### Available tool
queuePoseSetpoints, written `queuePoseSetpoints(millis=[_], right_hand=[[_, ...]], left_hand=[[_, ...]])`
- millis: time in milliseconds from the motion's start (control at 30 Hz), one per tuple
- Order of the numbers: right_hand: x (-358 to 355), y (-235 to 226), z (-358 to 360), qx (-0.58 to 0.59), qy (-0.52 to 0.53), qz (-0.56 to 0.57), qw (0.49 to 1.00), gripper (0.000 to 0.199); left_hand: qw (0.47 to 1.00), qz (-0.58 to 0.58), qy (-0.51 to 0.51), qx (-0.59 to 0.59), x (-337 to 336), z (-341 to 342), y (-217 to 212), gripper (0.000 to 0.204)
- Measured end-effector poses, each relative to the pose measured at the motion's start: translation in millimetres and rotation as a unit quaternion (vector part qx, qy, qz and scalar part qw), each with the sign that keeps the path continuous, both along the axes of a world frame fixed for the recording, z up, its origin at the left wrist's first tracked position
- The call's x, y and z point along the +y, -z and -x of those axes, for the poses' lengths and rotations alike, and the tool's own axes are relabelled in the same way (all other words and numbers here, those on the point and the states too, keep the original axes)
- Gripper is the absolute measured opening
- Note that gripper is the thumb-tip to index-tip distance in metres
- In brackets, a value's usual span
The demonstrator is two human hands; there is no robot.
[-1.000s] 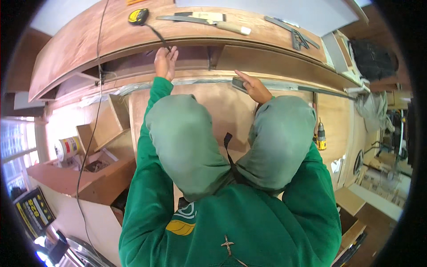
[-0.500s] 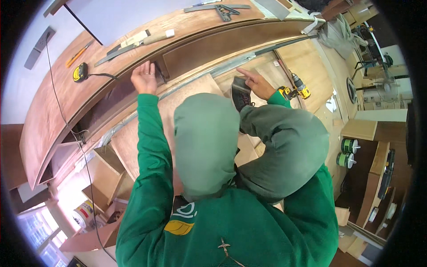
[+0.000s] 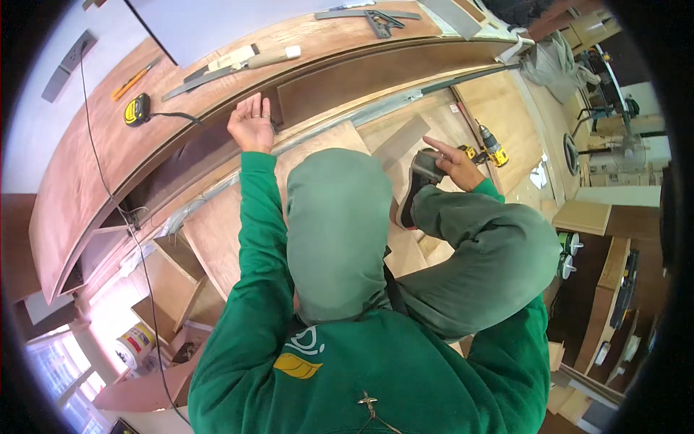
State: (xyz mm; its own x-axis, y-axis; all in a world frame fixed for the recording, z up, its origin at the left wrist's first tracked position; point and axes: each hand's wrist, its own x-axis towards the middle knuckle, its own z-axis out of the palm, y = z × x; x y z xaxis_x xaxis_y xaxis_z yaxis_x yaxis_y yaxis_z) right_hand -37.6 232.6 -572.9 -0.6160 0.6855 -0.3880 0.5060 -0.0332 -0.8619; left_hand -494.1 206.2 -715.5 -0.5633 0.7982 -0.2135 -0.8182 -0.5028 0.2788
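Observation:
My left hand (image 3: 251, 124) is raised against the front edge of the curved wooden bench top (image 3: 79, 177), palm showing and fingers stretched, with nothing visible in it. My right hand (image 3: 461, 168) is beside the toe of my dark shoe (image 3: 419, 184), its index finger extended; the other fingers are partly hidden. A yellow and black cordless drill (image 3: 493, 147) lies just beyond that hand. On the bench top near my left hand are a yellow and black tape measure (image 3: 136, 110) and a handsaw (image 3: 238, 69) with a pale handle.
An orange utility knife (image 3: 135, 79) and a combination square (image 3: 379, 23) lie on the bench top. A black cable (image 3: 101, 170) hangs down at the left. Plywood sheets (image 3: 210, 239) cover the floor around my legs. Open shelving (image 3: 603, 304) stands at the right, a white bucket (image 3: 136, 343) at the lower left.
My right hand and shoe have shifted right, closer to the drill. My bent leg has swung right too. My left hand has moved slightly right along the bench edge.

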Motion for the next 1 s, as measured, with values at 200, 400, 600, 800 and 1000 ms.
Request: queuePoseSetpoints(millis=[200,400,600,800,1000], right_hand=[[20,20,13,-0.008,-0.073,0.035,0.997,0.062],[79,42,-16,-0.079,-0.127,-0.116,0.982,0.065],[189,30,-59,-0.158,-0.019,-0.352,0.922,0.049],[259,75,-44,-0.182,0.028,-0.326,0.927,0.046],[270,258,-95,-0.272,-0.076,-0.139,0.949,0.053]], left_hand=[[0.999,0.003,0.013,0.050,1,-3,5,0.024],[0.999,-0.003,0.035,0.008,24,-14,-2,0.018],[0.999,0.007,0.015,0.033,25,-33,-12,0.026],[0.996,0.000,0.011,0.087,26,-40,-9,0.044],[0.993,0.068,0.009,0.095,45,-73,-30,0.059]])
